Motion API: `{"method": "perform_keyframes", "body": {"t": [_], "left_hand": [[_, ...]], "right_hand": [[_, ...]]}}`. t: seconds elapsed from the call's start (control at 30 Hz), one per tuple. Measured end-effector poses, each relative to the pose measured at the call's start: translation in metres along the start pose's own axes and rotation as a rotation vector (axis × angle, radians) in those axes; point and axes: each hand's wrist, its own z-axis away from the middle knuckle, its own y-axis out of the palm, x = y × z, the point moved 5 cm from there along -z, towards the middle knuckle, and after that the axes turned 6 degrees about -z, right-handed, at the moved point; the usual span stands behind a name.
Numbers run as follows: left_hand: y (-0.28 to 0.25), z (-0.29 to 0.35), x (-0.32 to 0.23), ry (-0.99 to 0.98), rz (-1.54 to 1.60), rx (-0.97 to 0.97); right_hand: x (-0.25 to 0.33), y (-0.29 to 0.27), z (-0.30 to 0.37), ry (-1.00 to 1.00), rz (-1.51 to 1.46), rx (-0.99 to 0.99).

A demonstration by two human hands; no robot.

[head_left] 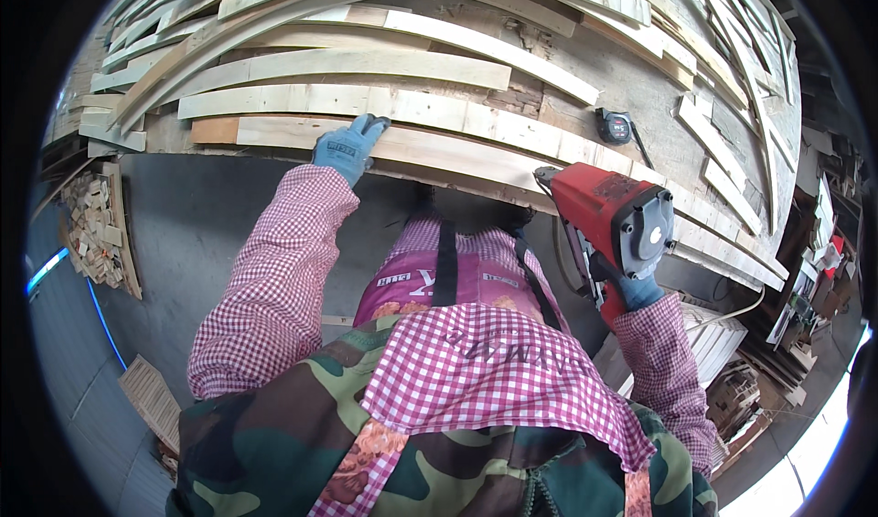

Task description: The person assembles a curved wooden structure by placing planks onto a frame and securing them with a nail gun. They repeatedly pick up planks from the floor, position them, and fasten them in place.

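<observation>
Clothing: a camouflage jacket [274,444] and a checked apron [512,361] are filling the foreground.
Right hand [638,288]: blue-gloved, is holding the red nail gun [604,201] by its handle; the grip is closing round it, some fingers hiding behind the housing.
Left hand [346,148]: blue-gloved with dark fingertips, is resting its fingers over the near strip [457,148]; whether they are pinching underneath, cannot tell.
Strip position: the near strip is lying along the bench [604,78] edge, just beyond both hands, its long axis running left to right across the body.
Nearer hand: the left is touching the strip near its orange-toned end block [215,131]; the right is standing off from the wood, the tool bridging the gap.
Nose: is pointing left, at the strip's front edge; contact not resolvable.
Behind: a second strip [430,107] is running alongside, close to the first.
Tape measure [615,125]: is sitting beyond the second strip.
Loose slats [347,67]: are covering much of the far surface, several overlapping.
Bin [122,233]: wooden-sided, is standing at lower left, holding heaped offcuts [91,224].
</observation>
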Motion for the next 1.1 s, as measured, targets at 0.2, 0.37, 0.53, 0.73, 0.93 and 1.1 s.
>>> {"method": "perform_keyframes", "body": {"t": [0.2,0.37,0.53,0.73,0.93,1.1], "left_hand": [[-0.015,-0.006,-0.001,0.118,-0.012,0.109],[-0.01,-0.001,0.009,0.1,0.07,0.031],[-0.003,0.0,0.012,0.084,0.106,-0.033],[0.003,0.002,0.012,0.077,0.148,-0.014],[0.009,-0.001,0.009,0.048,0.133,-0.05],[0.005,0.004,0.02,0.1,0.221,-0.132]], "right_hand": [[0.026,0.027,-0.001,0.015,0.042,-0.026],[0.036,0.038,-0.003,-0.003,0.056,-0.044],[0.042,0.041,-0.017,-0.032,0.074,-0.064],[0.041,0.04,-0.019,-0.066,0.088,-0.082],[0.031,0.042,-0.015,-0.088,0.077,-0.073],[0.024,0.038,0.013,0.02,0.013,0.027]]}}
